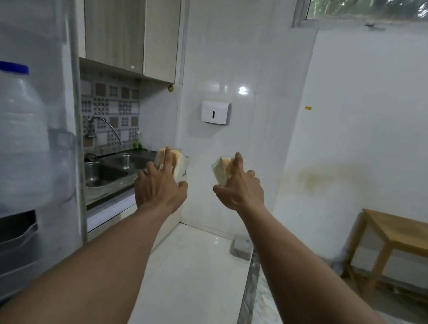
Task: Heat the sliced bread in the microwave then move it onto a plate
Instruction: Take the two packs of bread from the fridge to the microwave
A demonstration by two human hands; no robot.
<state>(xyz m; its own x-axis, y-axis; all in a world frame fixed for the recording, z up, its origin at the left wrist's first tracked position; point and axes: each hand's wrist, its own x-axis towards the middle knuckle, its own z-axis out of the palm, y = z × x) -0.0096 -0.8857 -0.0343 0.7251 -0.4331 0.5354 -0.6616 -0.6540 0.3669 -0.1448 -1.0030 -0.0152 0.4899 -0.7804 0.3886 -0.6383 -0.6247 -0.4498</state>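
The left hand [162,187] grips a pack of bread [178,167] in clear wrap, fingers spread over its near face and the thumb under its lower corner; the right hand [240,190] is closed on a second piece of bread [219,173], index finger laid along the top, thumb out to the left — whether that piece is wrapped I cannot tell. Both pieces are held up in the air at arm's length, well apart from each other, in front of the white tiled wall [225,58] and its dispenser [215,112]; nothing supports them but the hands.

No microwave and no plate show here, so the step in hand is, as I judge it, carrying the bread to wherever the microwave stands. To do it well: keep the grip light, since soft slices crush and the wrap is slippery; hold each piece level so slices do not slide out of an open end; free one hand before reaching for any door — setting one piece on the bench [105,193] by the sink [113,169] would serve, provided that spot is dry, which I cannot tell.

At the left an open fridge door [23,117] with a blue-capped bottle [11,105] stands close to the left arm; it wants closing, and the elbow should clear it. A wooden table [407,232] sits at the right, another possible resting place.
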